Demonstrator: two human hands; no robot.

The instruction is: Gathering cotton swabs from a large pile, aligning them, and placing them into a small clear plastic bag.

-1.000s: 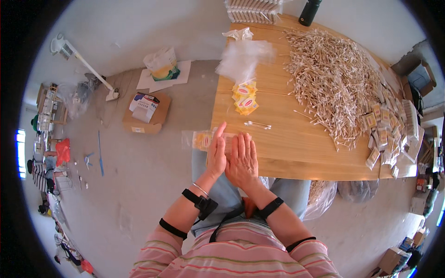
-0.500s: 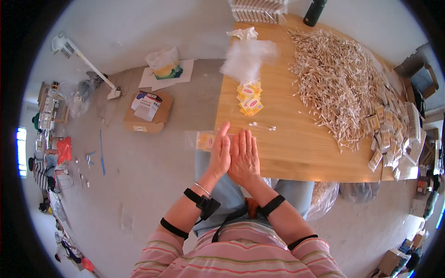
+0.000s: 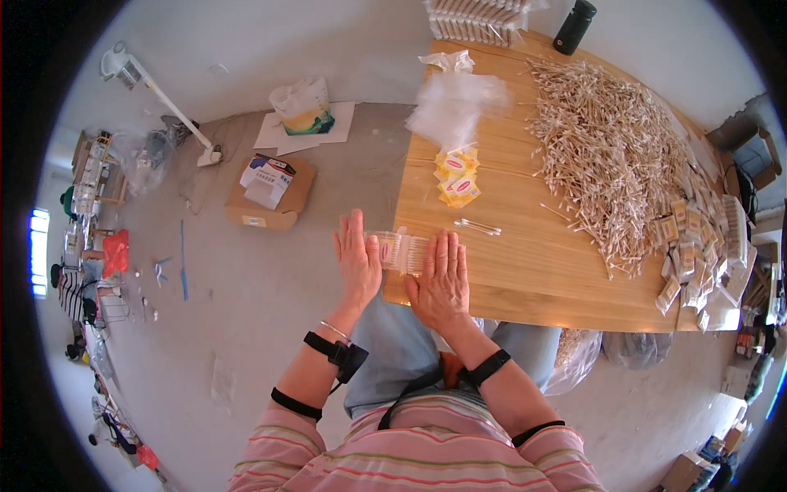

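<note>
A clear plastic packet of cotton swabs (image 3: 403, 252) lies across the table's near left corner, between my two hands. My left hand (image 3: 358, 261) is at the packet's left end, fingers stretched upward and thumb beside the plastic. My right hand (image 3: 441, 283) rests flat at the other end, its straight fingers covering part of it. A few loose cotton swabs (image 3: 478, 227) lie just beyond my right fingertips. Behind them is a small stack of yellow cards (image 3: 457, 176), and farther back a heap of clear plastic bags (image 3: 457, 107).
A big pile of loose cotton swabs (image 3: 611, 156) spreads over the wooden table (image 3: 525, 275). Filled packets (image 3: 693, 250) are heaped at the right edge. A dark bottle (image 3: 575, 28) and stacked packs (image 3: 475, 22) stand at the back. A cardboard box (image 3: 270, 193) is on the floor left.
My hands have moved apart, the left one leftward, so the swab packet now shows between them. The whole view has shifted slightly.
</note>
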